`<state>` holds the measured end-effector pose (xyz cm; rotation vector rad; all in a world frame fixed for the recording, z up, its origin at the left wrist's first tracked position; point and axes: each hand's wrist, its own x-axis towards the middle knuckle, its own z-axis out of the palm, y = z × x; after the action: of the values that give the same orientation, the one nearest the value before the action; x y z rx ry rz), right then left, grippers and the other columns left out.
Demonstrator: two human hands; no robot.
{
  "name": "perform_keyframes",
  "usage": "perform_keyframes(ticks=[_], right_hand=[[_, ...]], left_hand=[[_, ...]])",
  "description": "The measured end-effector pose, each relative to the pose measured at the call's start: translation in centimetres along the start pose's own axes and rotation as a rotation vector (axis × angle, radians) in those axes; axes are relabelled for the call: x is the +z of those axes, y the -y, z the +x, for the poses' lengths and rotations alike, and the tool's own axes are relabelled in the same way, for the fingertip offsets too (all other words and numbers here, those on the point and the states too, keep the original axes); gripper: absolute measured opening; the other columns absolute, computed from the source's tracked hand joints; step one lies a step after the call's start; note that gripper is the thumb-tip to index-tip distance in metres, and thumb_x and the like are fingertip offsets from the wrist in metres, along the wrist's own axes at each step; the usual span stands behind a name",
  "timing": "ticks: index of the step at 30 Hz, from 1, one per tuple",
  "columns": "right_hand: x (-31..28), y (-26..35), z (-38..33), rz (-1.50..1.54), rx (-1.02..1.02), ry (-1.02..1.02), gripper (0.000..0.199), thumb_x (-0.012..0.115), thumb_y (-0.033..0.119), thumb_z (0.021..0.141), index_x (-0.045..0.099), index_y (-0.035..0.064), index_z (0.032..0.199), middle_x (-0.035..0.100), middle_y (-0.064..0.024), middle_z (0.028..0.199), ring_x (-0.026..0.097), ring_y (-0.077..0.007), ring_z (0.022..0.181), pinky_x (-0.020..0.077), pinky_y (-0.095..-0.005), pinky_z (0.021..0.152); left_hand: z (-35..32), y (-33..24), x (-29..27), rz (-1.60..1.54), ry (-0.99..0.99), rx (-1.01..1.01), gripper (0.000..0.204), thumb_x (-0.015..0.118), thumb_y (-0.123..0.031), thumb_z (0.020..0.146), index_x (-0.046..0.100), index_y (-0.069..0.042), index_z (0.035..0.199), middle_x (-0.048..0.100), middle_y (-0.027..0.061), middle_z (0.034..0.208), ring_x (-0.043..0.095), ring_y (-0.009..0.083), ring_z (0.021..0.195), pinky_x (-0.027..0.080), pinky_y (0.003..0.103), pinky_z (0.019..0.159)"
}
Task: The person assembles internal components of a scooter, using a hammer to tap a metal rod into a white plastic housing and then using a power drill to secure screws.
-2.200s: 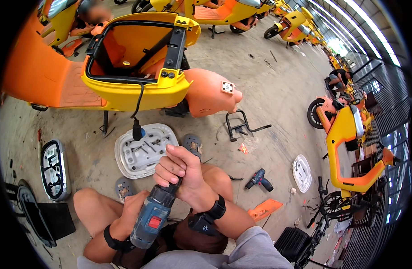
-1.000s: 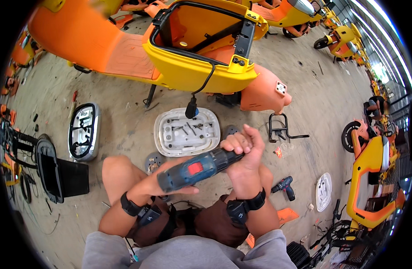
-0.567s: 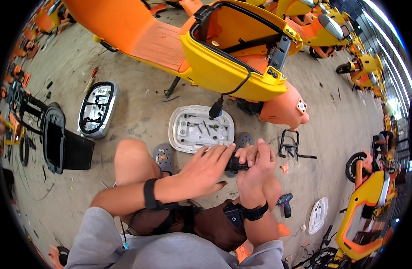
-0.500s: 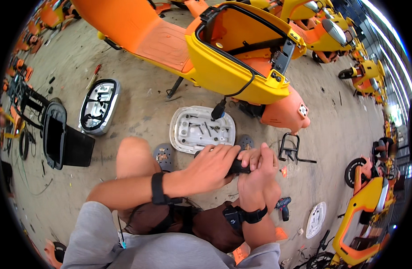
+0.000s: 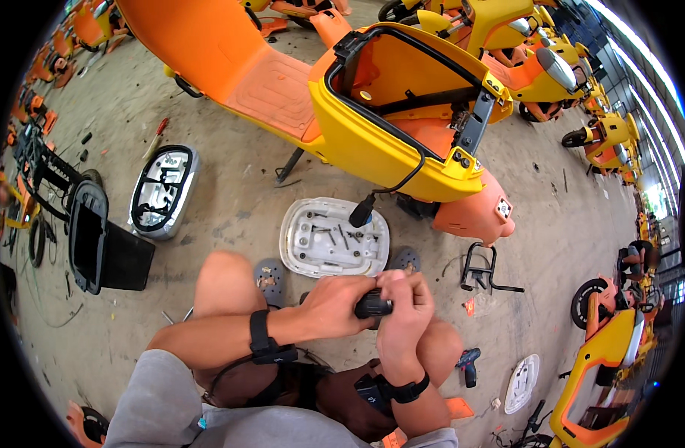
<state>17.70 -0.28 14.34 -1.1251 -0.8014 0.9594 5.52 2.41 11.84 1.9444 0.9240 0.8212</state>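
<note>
Above my knees, my left hand (image 5: 333, 306) is wrapped round a black cylindrical part (image 5: 374, 304) with a rounded, ribbed end. Its exact kind cannot be made out. My right hand (image 5: 404, 310) is closed at that same end, fingers bent and pressed against it. Much of the part is hidden under my left palm, and a bit of black shows past its far left side. Just beyond my hands, a white plastic tray-like cover (image 5: 292, 257) lies on the ground with several bolts and small metal pieces in it.
A yellow and orange scooter (image 5: 402, 166) with an uncovered compartment stands ahead, a black plug (image 5: 363, 212) hanging from it. On the ground are a black bin (image 5: 126, 257), a white seat-shaped shell (image 5: 191, 205), a metal bracket (image 5: 483, 272), a cordless drill (image 5: 469, 366) and a screwdriver (image 5: 157, 136).
My right hand has shifted left, and more of the black part's ribbed end shows between my hands. The scooter and white cover sit lower in the picture as the view tilts.
</note>
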Motion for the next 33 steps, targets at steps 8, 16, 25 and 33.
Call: perform_keyframes(ticks=[8, 16, 25, 33], right_hand=[[1.2, 0.8, 0.6, 0.192, 0.139, 0.060, 0.022, 0.056, 0.009, 0.094, 0.051, 0.0034, 0.073, 0.051, -0.0027, 0.063, 0.052, -0.0127, 0.065, 0.0492, -0.0342, 0.076], [1.4, 0.0, 0.6, 0.413, 0.227, -0.051, 0.037, 0.043, 0.026, 0.093, 0.046, 0.0046, 0.064, 0.036, -0.0039, 0.047, 0.044, -0.0189, 0.046, 0.0465, -0.0376, 0.060], [0.5, 0.4, 0.7, 0.364, 0.184, 0.086, 0.044, 0.039, 0.040, 0.093, 0.039, 0.0103, 0.061, 0.028, 0.0003, 0.043, 0.040, -0.0195, 0.046, 0.0414, -0.0356, 0.061], [0.9, 0.5, 0.2, 0.449, 0.195, 0.067, 0.045, 0.039, 0.042, 0.093, 0.039, 0.0080, 0.063, 0.032, -0.0026, 0.048, 0.040, -0.0198, 0.045, 0.0384, -0.0351, 0.052]], left_hand=[[0.0, 0.0, -1.1, 0.129, -0.030, -0.039, 0.034, 0.082, -0.019, 0.061, 0.063, -0.004, 0.085, 0.065, 0.0132, 0.077, 0.064, 0.0351, 0.070, 0.051, 0.041, 0.060], [-0.3, 0.5, -0.5, 0.141, -0.073, -0.008, 0.031, 0.082, -0.017, 0.059, 0.063, -0.006, 0.081, 0.066, 0.0117, 0.076, 0.064, 0.0341, 0.070, 0.052, 0.040, 0.060], [0.2, 0.3, 0.0, 0.138, -0.141, 0.098, 0.026, 0.082, -0.015, 0.058, 0.060, -0.008, 0.070, 0.064, 0.0097, 0.070, 0.064, 0.0308, 0.062, 0.051, 0.038, 0.055], [-0.3, 0.2, -0.7, 0.045, -0.083, 0.100, 0.022, 0.078, -0.019, 0.061, 0.063, -0.012, 0.074, 0.066, 0.0085, 0.074, 0.065, 0.0311, 0.070, 0.052, 0.040, 0.058]])
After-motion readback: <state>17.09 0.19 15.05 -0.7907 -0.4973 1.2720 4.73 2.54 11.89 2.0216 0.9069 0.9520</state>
